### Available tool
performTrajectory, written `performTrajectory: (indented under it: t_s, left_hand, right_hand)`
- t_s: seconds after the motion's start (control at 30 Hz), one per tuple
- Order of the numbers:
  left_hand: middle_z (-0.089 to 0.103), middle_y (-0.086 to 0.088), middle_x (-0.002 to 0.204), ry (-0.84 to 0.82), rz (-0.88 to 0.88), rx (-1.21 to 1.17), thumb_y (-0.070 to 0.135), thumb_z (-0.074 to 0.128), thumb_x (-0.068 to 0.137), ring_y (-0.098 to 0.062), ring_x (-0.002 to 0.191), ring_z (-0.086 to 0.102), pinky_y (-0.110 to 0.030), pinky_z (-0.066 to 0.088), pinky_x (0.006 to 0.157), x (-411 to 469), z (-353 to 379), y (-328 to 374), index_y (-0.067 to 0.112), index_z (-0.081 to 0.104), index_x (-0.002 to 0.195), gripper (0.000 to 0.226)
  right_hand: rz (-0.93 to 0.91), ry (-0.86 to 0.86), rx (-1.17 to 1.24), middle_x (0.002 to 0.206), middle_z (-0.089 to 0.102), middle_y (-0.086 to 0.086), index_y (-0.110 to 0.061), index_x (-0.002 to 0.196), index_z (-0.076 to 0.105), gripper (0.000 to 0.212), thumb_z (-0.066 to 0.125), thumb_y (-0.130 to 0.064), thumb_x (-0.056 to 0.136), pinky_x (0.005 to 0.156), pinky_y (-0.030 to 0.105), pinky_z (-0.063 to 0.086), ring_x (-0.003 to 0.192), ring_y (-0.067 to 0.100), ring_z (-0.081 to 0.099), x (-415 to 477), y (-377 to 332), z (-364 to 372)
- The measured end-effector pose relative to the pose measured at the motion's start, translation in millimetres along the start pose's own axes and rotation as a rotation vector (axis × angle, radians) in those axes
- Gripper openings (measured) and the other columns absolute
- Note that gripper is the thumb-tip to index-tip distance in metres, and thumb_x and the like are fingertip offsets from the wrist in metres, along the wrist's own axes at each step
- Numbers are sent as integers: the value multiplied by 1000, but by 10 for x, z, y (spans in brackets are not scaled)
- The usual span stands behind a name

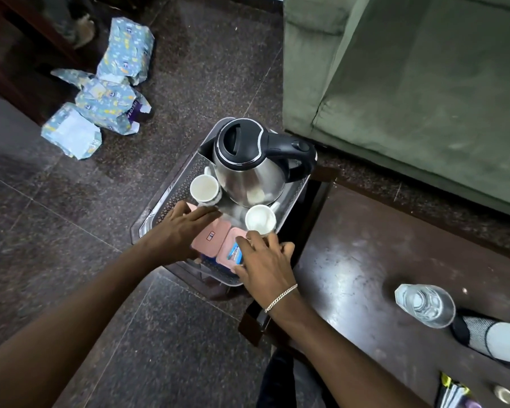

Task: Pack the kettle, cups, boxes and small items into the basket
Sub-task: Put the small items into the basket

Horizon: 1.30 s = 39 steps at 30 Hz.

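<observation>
1. Packets (112,83) in blue patterned wrap lie on the dark floor at far left.
2. Left hand (178,228) lies flat, fingers spread, on a pink box (211,241) inside the grey basket (171,189).
3. Two white cups, left cup (204,189) and right cup (259,219), stand before the steel kettle (252,169), all in the basket.
4. Right hand (265,260) rests, fingers loosely curled and holding nothing, on a second pink box (227,251).
5. Clear bottle (424,304) lies on the dark table (351,275) at right.

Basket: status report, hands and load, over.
Left hand flat on a pink box, right hand on the other box. Kettle and two cups in the basket. Nothing in the way.
</observation>
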<state>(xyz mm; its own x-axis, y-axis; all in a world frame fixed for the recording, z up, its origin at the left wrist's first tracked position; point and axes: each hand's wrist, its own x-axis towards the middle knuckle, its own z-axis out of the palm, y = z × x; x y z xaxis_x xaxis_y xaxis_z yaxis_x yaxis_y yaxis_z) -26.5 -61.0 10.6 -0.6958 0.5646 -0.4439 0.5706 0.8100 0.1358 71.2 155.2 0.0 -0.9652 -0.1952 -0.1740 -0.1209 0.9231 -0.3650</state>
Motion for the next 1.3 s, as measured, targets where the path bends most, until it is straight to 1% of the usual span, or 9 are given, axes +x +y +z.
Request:
performTrajectory:
  t_s: [0.13,0.3,0.43,0.57,0.77,0.93,1.13,1.23,1.3]
  left_hand:
    - [47,-1,151,110,-34,-55,35,97,60,-27,109,45,-43,50,94,-94,-164,256,22,43,151,107]
    - [55,-2,125,284,56,-233,32,91,72,-28,110,55,-37,45,92,-129,-291,976,19,54,131,72]
    - [58,-1,122,197,120,-382,39,85,80,-24,110,61,-37,51,91,-7,-97,1775,19,58,131,61]
    - [57,-3,125,64,234,-378,47,75,87,-23,109,63,-26,44,90,211,296,2626,19,56,135,58]
    - [51,-6,135,-152,271,-360,56,64,92,-31,118,61,-41,50,98,475,935,3933,17,48,143,66]
    - [52,-9,137,-305,175,-392,47,69,89,-40,116,62,-48,52,97,565,1371,4882,19,43,139,63]
    - [60,-18,131,-353,-64,-380,58,69,85,-42,114,65,-46,51,94,524,1812,5694,9,38,139,79]
    - [59,-17,132,-332,-180,-360,61,67,85,-38,117,64,-44,52,95,490,1959,5905,5,37,145,87]
    - [58,-16,134,-314,-199,-330,51,64,91,-36,117,65,-43,53,94,493,2033,5993,4,37,145,77]
  right_hand:
    - [23,123,65,107,57,-2,-27,108,61,41,68,-54,78,73,44,41,93,26,53,-330,231,-90]
    - [186,151,173,97,58,-2,-26,95,62,31,70,-52,81,71,46,48,88,27,59,-1115,868,-58]
    - [310,179,210,92,59,-2,-24,89,63,31,80,-47,77,66,41,49,81,26,61,-1887,1518,35]
    - [432,178,206,87,55,-3,-23,84,60,32,84,-42,75,63,41,49,75,26,58,-2644,2127,76]
    - [629,159,283,85,55,0,-18,81,60,30,88,-27,73,66,42,52,74,29,59,-3618,2849,99]
    - [749,101,299,106,62,17,-11,85,62,18,77,-7,75,72,42,51,82,44,62,-4087,3244,198]
    - [734,-60,288,118,61,17,-7,120,63,46,77,-18,77,83,43,53,98,41,62,-4281,3403,413]
    - [711,-72,261,115,61,13,-12,123,63,43,74,-20,82,82,42,53,100,37,61,-4291,3409,464]
    - [692,-63,241,112,62,14,-9,124,64,40,72,-17,85,80,42,53,96,38,62,-4275,3436,507]
